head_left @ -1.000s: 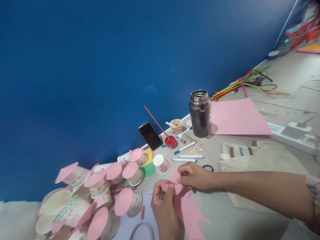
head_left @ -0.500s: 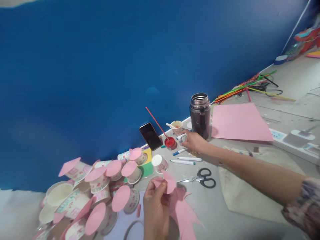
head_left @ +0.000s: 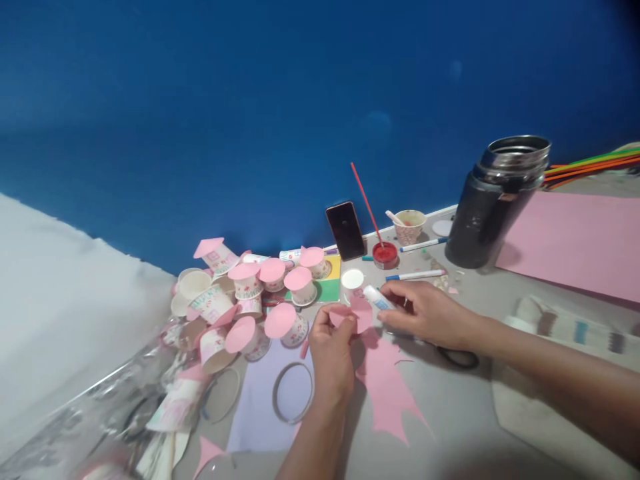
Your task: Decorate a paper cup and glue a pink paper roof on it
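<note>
My left hand (head_left: 331,357) pinches a small round piece of pink paper (head_left: 363,315) between thumb and fingers. My right hand (head_left: 427,308) is closed round a white glue stick (head_left: 379,298) with a blue label, its end close to the pink paper. Beyond them stands an upturned paper cup (head_left: 353,280) with a bare white base. A cut pink paper scrap (head_left: 393,393) lies below my hands. One black loop of the scissors (head_left: 463,361) shows under my right wrist; the rest is hidden. To the left crowd several decorated cups (head_left: 253,283), many topped with pink paper.
A dark steel flask (head_left: 487,213) stands at the right, beside a pink sheet (head_left: 585,233). Markers (head_left: 416,275), a pot of red paint (head_left: 385,255) with a red stick, a small cup (head_left: 410,228) and a phone (head_left: 346,230) line the blue wall. A tape ring (head_left: 275,395) lies on lilac paper (head_left: 255,420).
My right hand has come back from among the markers with the glue stick, near my left hand. My left hand still holds the pink paper. The view has swung left.
</note>
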Demonstrator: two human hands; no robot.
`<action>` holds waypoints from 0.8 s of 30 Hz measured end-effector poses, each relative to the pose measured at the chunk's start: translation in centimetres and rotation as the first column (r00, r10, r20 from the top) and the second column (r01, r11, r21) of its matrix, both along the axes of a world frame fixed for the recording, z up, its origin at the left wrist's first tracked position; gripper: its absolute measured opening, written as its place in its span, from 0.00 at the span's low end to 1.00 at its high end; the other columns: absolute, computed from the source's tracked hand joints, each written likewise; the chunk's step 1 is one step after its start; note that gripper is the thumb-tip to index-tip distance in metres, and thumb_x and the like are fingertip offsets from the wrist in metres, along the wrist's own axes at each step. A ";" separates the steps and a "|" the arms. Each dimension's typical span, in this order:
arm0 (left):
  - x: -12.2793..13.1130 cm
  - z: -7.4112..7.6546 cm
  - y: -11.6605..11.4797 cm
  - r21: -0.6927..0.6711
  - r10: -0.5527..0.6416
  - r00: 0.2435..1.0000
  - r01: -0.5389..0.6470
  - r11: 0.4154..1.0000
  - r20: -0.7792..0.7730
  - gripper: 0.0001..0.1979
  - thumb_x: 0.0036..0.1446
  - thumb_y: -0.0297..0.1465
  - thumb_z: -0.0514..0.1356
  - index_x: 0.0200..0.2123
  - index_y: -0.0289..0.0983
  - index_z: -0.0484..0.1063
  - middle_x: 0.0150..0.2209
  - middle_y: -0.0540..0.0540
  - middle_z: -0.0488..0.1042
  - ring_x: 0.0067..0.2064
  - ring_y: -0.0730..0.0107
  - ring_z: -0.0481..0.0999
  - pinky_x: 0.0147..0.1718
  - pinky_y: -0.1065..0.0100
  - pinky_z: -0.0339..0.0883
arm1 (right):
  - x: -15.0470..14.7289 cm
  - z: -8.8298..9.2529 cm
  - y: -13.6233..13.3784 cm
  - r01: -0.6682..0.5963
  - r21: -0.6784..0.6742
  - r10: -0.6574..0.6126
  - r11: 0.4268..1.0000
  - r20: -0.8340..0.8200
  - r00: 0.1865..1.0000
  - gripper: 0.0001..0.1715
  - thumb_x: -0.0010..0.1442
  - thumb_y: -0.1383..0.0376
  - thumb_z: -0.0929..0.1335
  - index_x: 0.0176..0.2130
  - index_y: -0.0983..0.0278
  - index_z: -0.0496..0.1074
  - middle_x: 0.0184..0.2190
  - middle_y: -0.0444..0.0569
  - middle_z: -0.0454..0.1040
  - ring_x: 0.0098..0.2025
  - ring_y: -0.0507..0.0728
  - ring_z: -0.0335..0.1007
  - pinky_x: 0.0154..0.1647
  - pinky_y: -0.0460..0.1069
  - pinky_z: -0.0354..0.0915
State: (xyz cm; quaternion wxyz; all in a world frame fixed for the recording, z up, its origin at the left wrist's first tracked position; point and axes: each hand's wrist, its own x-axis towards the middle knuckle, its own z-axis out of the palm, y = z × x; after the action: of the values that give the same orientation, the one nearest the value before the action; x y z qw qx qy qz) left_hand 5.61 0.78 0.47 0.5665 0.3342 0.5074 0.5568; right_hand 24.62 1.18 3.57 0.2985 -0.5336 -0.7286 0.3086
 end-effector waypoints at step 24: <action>-0.7 -0.1 -1.2 0.170 -0.187 0.870 0.291 0.942 -0.456 0.23 0.54 0.28 0.63 0.54 0.42 0.81 0.56 0.42 0.79 0.60 0.53 0.75 0.62 0.54 0.65 | -0.6 -2.8 -1.1 -0.203 0.604 -0.103 0.770 0.432 0.896 0.14 0.73 0.61 0.64 0.44 0.65 0.77 0.32 0.51 0.75 0.35 0.59 0.69 0.33 0.51 0.54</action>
State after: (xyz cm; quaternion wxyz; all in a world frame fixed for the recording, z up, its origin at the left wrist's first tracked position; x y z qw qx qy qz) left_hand 4.91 -0.46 0.37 0.4611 0.5740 0.5060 0.4493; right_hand 24.03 0.09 0.74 0.2793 -0.4365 -0.8518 -0.0771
